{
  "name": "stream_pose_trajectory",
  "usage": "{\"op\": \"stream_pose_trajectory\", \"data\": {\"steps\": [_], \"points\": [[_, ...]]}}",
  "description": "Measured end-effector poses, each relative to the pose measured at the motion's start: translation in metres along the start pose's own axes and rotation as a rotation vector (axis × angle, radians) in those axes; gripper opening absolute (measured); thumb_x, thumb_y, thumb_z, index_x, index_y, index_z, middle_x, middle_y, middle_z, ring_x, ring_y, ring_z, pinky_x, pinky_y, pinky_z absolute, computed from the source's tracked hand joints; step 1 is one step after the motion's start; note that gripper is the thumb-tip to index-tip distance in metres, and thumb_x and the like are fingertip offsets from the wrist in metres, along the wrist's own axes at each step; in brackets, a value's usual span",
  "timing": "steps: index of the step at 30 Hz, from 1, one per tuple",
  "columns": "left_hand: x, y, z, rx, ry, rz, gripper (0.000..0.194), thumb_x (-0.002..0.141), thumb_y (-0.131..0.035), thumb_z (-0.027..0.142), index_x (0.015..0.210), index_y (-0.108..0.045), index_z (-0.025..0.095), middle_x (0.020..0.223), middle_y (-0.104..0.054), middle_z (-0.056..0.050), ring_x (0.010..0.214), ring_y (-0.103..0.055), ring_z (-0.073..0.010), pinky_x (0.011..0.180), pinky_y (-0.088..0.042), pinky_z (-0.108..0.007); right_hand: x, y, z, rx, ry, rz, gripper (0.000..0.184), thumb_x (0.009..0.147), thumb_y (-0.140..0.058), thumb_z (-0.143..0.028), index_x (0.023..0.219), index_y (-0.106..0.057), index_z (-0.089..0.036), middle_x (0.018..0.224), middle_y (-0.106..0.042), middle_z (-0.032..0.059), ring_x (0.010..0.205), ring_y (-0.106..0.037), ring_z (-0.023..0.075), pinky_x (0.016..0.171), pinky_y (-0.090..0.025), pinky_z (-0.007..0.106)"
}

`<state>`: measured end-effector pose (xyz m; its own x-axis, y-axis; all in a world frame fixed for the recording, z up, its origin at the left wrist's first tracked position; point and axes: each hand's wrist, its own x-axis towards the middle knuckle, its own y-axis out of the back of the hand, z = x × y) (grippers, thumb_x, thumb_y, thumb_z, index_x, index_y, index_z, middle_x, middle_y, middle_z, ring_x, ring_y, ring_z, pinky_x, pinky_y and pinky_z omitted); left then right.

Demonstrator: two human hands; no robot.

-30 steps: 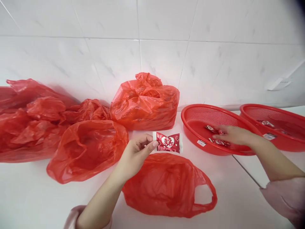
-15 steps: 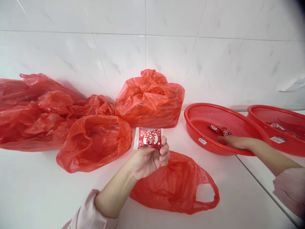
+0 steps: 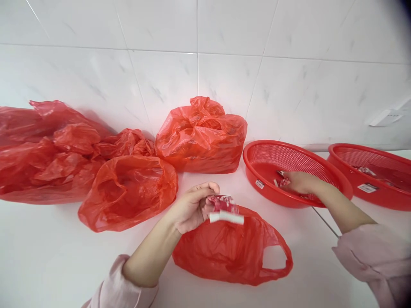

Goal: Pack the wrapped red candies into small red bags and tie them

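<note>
My left hand (image 3: 192, 208) is closed on a small red-and-white wrapped snack packet (image 3: 223, 203), pinched at its left end and tilted so its white crimped edge faces down. Below it a red plastic bag (image 3: 231, 259) lies on the white surface, mouth spread and one handle loop to the right. Inside the nearer red mesh basket (image 3: 271, 193), my right hand (image 3: 303, 183) has its fingers closed at another red-and-white snack packet (image 3: 282, 182). The fingertips there are partly hidden.
A second red basket (image 3: 382, 194) with packets inside stands at the far right. An opened red bag (image 3: 128, 214) lies to the left. Filled red bags (image 3: 202, 145) sit against the tiled wall, with more crumpled red bags (image 3: 41, 171) at far left.
The packet in my left hand has turned from face-on to edge-down and shifted right, over the bag. My right hand has moved a little left and up within the basket.
</note>
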<state>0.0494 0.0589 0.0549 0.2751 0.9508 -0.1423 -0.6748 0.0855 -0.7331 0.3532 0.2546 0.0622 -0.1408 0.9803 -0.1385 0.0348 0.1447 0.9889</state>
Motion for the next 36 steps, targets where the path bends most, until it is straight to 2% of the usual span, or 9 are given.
{"op": "stream_pose_trajectory", "data": {"steps": [2, 5, 7, 11, 17, 21, 28, 33, 36], "points": [[0.002, 0.001, 0.002, -0.041, -0.040, 0.068, 0.006, 0.077, -0.069, 0.011, 0.077, -0.063, 0.011, 0.056, -0.044, 0.005, 0.044, -0.036, -0.0011, 0.042, -0.030, -0.009, -0.019, 0.015, -0.016, 0.215, 0.053, 0.127, 0.045, 0.085, -0.058, -0.051, 0.112, -0.063, -0.016, 0.076, -0.069, 0.0130, 0.057, -0.062, 0.0195, 0.051, -0.040, 0.030], [0.004, 0.002, 0.004, -0.109, -0.113, 0.137, 0.004, 0.081, -0.066, 0.012, 0.081, -0.064, 0.010, 0.061, -0.047, 0.003, 0.047, -0.042, -0.0017, 0.043, -0.035, -0.009, -0.067, 0.032, -0.058, 0.848, 0.271, 0.450, 0.058, 0.083, -0.064, -0.051, 0.132, -0.053, -0.022, 0.070, -0.067, 0.0061, 0.051, -0.060, 0.0174, 0.048, -0.044, 0.028], [0.004, 0.001, 0.005, -0.157, -0.154, 0.185, 0.004, 0.083, -0.063, 0.011, 0.079, -0.063, 0.010, 0.062, -0.047, 0.003, 0.048, -0.046, -0.0024, 0.043, -0.037, -0.009, -0.098, 0.035, -0.090, 1.083, 0.493, 0.456, 0.058, 0.085, -0.064, -0.043, 0.140, -0.047, -0.032, 0.076, -0.068, 0.0016, 0.049, -0.058, 0.0132, 0.048, -0.049, 0.027], [0.001, -0.003, 0.007, -0.205, -0.190, 0.253, 0.013, 0.085, -0.056, 0.007, 0.074, -0.061, 0.011, 0.058, -0.046, 0.003, 0.047, -0.048, -0.0030, 0.042, -0.039, -0.008, -0.124, 0.024, -0.133, 1.111, 0.756, 0.518, 0.031, 0.094, -0.054, -0.033, 0.123, -0.064, -0.032, 0.097, -0.068, 0.0034, 0.066, -0.063, 0.0131, 0.060, -0.057, 0.029], [-0.001, -0.006, 0.006, -0.119, -0.189, 0.318, 0.018, 0.084, -0.054, 0.008, 0.068, -0.062, 0.010, 0.056, -0.049, 0.002, 0.047, -0.049, -0.0033, 0.045, -0.041, -0.009, -0.111, 0.009, -0.141, 0.892, 0.982, 0.516, 0.030, 0.083, -0.070, -0.025, 0.114, -0.069, -0.027, 0.107, -0.066, 0.0042, 0.091, -0.064, 0.0177, 0.076, -0.054, 0.030], [-0.003, -0.007, 0.006, 0.003, -0.182, 0.302, 0.019, 0.083, -0.053, 0.014, 0.066, -0.060, 0.012, 0.055, -0.048, 0.002, 0.048, -0.046, -0.0049, 0.047, -0.041, -0.012, -0.107, 0.003, -0.149, 0.971, 0.901, 0.513, 0.008, 0.088, -0.065, -0.026, 0.088, -0.072, -0.022, 0.086, -0.067, 0.0029, 0.073, -0.059, 0.0136, 0.063, -0.048, 0.027], [-0.013, -0.015, 0.000, 0.765, -0.406, 0.220, 0.033, 0.087, -0.059, 0.048, 0.077, -0.065, 0.017, 0.070, -0.057, -0.002, 0.065, -0.048, -0.0128, 0.056, -0.038, -0.022, -0.110, 0.001, -0.156, 1.236, 0.716, 0.422, 0.029, 0.091, -0.060, -0.033, 0.066, -0.061, -0.018, 0.072, -0.061, 0.0018, 0.060, -0.051, 0.0106, 0.055, -0.043, 0.025], [-0.017, -0.011, 0.006, 0.841, -0.387, 0.210, 0.043, 0.088, -0.057, 0.054, 0.065, -0.061, 0.017, 0.061, -0.047, 0.001, 0.058, -0.037, -0.0114, 0.056, -0.030, -0.025, -0.114, 0.003, -0.155, 1.374, 0.710, 0.172, 0.030, 0.090, -0.059, -0.041, 0.073, -0.066, -0.018, 0.070, -0.061, 0.0010, 0.055, -0.053, 0.0100, 0.050, -0.049, 0.024], [-0.018, -0.006, 0.012, 0.829, -0.360, 0.160, 0.046, 0.087, -0.056, 0.056, 0.063, -0.060, 0.018, 0.061, -0.045, 0.002, 0.058, -0.035, -0.0118, 0.057, -0.028, -0.026, -0.115, 0.002, -0.153, 1.386, 0.709, 0.136, 0.032, 0.090, -0.059, -0.043, 0.071, -0.066, -0.018, 0.073, -0.063, 0.0015, 0.056, -0.053, 0.0095, 0.053, -0.051, 0.024]]}}
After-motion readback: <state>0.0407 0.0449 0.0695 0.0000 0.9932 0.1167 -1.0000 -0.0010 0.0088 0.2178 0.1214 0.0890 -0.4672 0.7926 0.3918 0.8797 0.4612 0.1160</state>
